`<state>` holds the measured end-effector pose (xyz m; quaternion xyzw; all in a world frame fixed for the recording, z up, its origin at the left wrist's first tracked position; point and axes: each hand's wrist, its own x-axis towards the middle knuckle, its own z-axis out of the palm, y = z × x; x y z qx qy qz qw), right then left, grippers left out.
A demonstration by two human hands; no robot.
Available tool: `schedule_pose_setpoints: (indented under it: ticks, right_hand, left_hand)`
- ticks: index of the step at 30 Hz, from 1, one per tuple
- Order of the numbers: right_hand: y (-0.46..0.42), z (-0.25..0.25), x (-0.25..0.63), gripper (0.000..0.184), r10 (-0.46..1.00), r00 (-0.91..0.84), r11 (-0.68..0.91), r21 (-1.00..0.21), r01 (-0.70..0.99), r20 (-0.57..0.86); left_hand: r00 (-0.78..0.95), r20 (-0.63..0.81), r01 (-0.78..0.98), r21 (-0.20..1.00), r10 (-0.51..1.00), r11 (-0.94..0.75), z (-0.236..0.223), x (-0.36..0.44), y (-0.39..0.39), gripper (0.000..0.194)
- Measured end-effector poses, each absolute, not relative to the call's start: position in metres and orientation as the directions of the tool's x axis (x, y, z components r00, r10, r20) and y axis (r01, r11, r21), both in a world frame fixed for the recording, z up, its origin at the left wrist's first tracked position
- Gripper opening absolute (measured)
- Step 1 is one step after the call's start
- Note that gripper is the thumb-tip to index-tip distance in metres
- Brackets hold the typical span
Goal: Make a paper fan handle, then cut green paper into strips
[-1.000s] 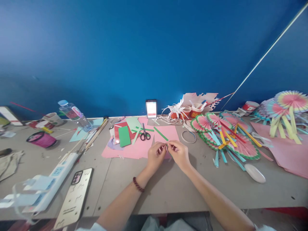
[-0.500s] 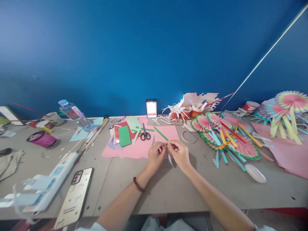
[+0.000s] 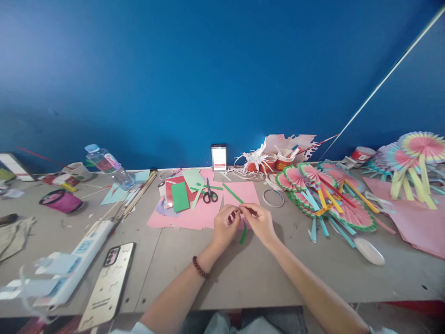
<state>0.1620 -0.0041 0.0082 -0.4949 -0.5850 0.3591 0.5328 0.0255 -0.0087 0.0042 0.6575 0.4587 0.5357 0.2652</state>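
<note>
My left hand (image 3: 225, 225) and my right hand (image 3: 259, 222) meet at the fingertips over the front of the pink paper (image 3: 203, 219). Both pinch a narrow green paper strip (image 3: 243, 234), whose loose end hangs down between them. The pinched end is hidden by my fingers. Just beyond lies another green strip (image 3: 232, 192), flat on the pink paper. Black-handled scissors (image 3: 210, 195) rest to the left of it, beside a green paper rectangle (image 3: 180, 196) and pale green strips (image 3: 197, 197).
On the right lie pleated paper fans (image 3: 333, 199), a tape roll (image 3: 273, 198) and a white oval object (image 3: 369, 251). Leftward are a power strip (image 3: 81, 260), a phone (image 3: 107, 283) and a water bottle (image 3: 109, 164). Another phone (image 3: 219, 157) leans on the blue wall.
The hanging strip has turned: its end showed pale and greyish before, and now shows bright green, a little further left. My hands stay nearly in place, still pinching.
</note>
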Motion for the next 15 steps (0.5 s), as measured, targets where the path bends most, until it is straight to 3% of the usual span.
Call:
schedule_pose_setpoints:
  ticks: [5, 10, 15]
  right_hand:
    - [-0.0022, 0.0047, 0.1612, 0.030, 0.980, 0.087, 0.172, -0.979, 0.107, 0.181]
    - [-0.0040, 0.0109, 0.1593, 0.025, 0.973, 0.124, 0.174, -0.972, 0.155, 0.194]
    - [-0.0024, 0.0090, 0.1614, 0.020, 0.969, 0.160, 0.169, -0.977, 0.133, 0.189]
  left_hand:
    - [0.000, 0.449, 0.313, 0.849, 0.894, -0.427, 0.0040, 0.0261, -0.0084, 0.018]
    - [-0.023, 0.424, 0.281, 0.872, 0.905, -0.401, 0.0039, 0.0280, -0.0099, 0.017]
    - [-0.101, 0.300, 0.134, 0.949, 0.949, -0.286, 0.0054, 0.0267, -0.0073, 0.014]
